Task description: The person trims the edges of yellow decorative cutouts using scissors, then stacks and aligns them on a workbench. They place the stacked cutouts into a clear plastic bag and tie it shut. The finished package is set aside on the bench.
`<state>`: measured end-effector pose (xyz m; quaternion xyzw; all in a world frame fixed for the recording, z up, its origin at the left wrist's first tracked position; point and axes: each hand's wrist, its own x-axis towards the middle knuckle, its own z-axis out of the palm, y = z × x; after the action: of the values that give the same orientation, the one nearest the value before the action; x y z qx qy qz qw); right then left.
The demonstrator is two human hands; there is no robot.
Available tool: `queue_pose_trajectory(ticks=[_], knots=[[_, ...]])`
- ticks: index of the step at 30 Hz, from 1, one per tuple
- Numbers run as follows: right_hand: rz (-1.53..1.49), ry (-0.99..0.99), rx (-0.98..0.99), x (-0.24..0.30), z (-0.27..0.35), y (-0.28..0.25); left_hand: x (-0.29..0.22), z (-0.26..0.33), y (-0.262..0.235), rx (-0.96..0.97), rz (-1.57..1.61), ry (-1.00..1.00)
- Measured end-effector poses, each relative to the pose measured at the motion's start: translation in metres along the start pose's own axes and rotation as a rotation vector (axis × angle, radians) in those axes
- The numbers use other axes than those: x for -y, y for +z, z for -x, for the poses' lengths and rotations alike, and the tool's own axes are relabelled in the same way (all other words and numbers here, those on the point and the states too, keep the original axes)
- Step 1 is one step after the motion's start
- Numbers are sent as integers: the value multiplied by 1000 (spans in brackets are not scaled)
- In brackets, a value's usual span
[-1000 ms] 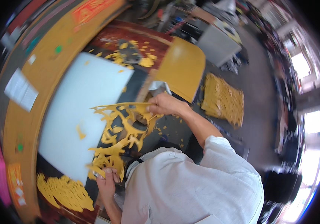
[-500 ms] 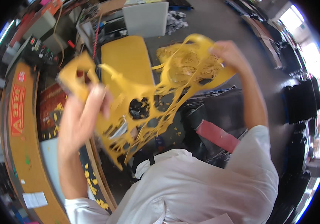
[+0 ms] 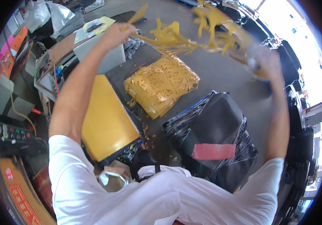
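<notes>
A yellow punched-out scrap sheet [image 3: 168, 35], full of holes and torn strips, is stretched in the air between my two raised hands. My left hand [image 3: 119, 34] is closed around one end of it, with a strip sticking up past the fingers. At the other end, my right hand [image 3: 268, 62] is smeared by motion, and the sheet runs up to its fingers. Beneath the sheet lies a pile of similar yellow punched sheets [image 3: 161, 84] on the floor. Closer to my left arm is a stack of smooth, uncut yellow sheets [image 3: 108, 120].
A black wrapped stack [image 3: 217, 120] stands to the right with a red strip [image 3: 214, 151] across it. At the left are a control box [image 3: 11, 137] with buttons and an orange machine beam [image 3: 18, 191]. Small yellow offcuts dot the floor. A grey box [image 3: 106, 58] stands behind.
Both hands have swung up and away from my body with the scrap sheet, which has moved from before me to above and beyond the floor pile. My view has turned too.
</notes>
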<state>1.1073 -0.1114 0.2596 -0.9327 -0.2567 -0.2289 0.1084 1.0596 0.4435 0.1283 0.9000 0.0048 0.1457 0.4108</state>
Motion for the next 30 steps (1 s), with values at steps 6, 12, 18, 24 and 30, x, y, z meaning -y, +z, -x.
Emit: queue_pose_trajectory(ticks=[6,12,18,24,30], knots=[[236,22,709,140,56,296,274,-30,96,23,-251,-42],[-440,-49,977,239,195,435,379,299,175,386,-60,-779],[-386,-181,1460,198,268,425,179,614,212,273,121,-1192],[-451,-697,1446,173,289,467,27,723,271,268,-228,-974],[-484,-1132,1444,228,293,556,-119,716,477,-1041,700,-1907]])
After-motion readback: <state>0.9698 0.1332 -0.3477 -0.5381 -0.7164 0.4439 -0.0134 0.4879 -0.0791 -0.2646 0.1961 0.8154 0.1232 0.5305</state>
